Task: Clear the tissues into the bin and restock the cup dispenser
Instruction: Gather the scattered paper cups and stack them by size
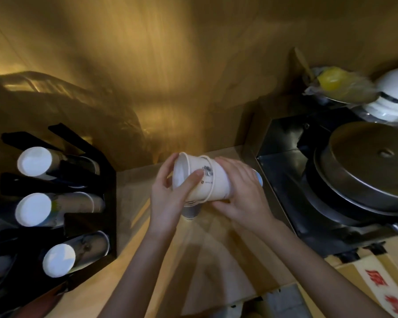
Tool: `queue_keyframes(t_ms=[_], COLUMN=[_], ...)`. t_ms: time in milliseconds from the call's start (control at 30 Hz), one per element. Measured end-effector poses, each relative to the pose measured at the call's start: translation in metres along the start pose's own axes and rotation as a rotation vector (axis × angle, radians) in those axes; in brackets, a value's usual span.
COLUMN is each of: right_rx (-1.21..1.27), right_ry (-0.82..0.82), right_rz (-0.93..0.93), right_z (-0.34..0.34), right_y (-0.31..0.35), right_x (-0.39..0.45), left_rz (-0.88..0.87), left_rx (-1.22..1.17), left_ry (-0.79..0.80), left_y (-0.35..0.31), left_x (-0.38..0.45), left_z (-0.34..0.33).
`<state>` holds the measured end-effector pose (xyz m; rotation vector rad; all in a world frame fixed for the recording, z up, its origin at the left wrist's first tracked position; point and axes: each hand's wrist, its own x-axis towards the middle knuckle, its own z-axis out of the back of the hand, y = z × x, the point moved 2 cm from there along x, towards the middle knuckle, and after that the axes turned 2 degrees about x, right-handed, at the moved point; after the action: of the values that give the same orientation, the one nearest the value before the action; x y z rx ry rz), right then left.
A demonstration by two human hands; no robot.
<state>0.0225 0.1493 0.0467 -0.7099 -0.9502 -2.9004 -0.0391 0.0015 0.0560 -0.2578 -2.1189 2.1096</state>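
A short stack of white paper cups point(205, 177) with a small dark print lies on its side above the counter, mouth toward the left. My left hand point(170, 196) grips the rim end, thumb across the outer cup. My right hand point(241, 191) wraps the base end. Just below the stack another cup point(191, 208) with a ribbed rim shows, partly hidden by my left hand. At the left stands the black cup dispenser point(92, 161) with three slots, each holding a row of cups with white bases point(35, 165) facing me. No tissues or bin are visible.
A pale wooden counter point(216, 249) lies under my hands, with a wood-panelled wall behind. To the right sits a dark steel machine with a round metal lid point(375, 161). Stacked white bowls point(393, 97) and a yellow bagged item point(336, 82) rest behind it. A cardboard box point(377, 281) is at bottom right.
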Motion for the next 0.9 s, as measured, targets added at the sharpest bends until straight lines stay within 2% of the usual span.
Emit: queue_keyframes(t_ms=[133,233,333,433,533,767,900], right_rx=[0.076,0.089,0.120,0.274,0.405,0.437,0.283], right_ry=[-0.096,-0.136,-0.143,-0.100,-0.085,-0.067,0.026], right_rz=[-0.096,-0.151,-0.223,-0.375,-0.438,-0.533,-0.486], right_z=[0.019,0.027,0.033,0.035,0.030,0.002,-0.010], right_y=[-0.017,-0.027,-0.040,-0.058,-0.074,-0.101,-0.117], right_x=[0.002,0.004,0.006,0.012,0.012,-0.012,-0.021], left_rz=[-0.015,-0.042,-0.147,-0.338,-0.412,-0.355,-0.285], left_rx=[-0.023,0.046,0.251,0.516,0.655,0.789,0.911], left_ry=[0.009,0.057,0.108,0.179,0.242,0.384,0.502], left_y=[-0.017,-0.026,-0.037,-0.046,-0.042,0.011,0.048], left_x=[0.019,0.024,0.027,0.035,0.041,0.046,0.047], left_z=[-0.016,-0.034,-0.059,-0.086,-0.104,-0.122,-0.131])
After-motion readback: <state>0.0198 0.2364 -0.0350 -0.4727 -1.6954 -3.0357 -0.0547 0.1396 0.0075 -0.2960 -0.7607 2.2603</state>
